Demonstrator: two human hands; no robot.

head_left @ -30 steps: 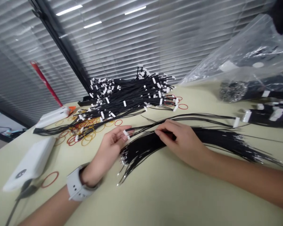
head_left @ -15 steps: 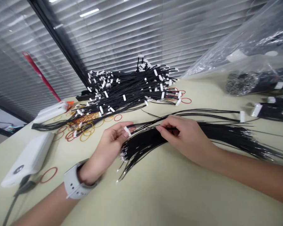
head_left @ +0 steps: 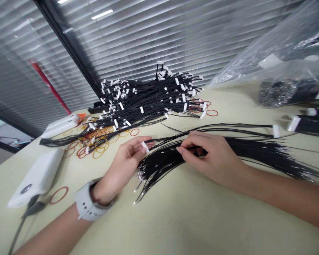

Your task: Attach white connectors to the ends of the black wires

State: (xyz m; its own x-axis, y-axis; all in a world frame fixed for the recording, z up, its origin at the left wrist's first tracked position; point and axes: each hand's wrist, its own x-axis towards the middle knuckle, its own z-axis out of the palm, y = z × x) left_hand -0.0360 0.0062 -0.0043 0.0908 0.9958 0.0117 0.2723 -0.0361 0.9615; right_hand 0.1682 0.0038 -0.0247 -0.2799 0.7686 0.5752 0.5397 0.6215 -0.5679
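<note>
The white connector [head_left: 145, 147] is pinched in the left hand [head_left: 122, 161], best kept steady there. At its three o'clock, the right hand's [head_left: 215, 156] fingertips nearly meet; whether they grip a wire, I cannot tell. Loose black wires [head_left: 161, 157] lie below on the desk [head_left: 149, 226].

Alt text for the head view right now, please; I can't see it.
Left hand pinches a white connector on thin black wires; right hand is closed over a loose wire bundle on a pale table. Behind lie a heap of connector-ended cables and scattered rubber bands.
</note>
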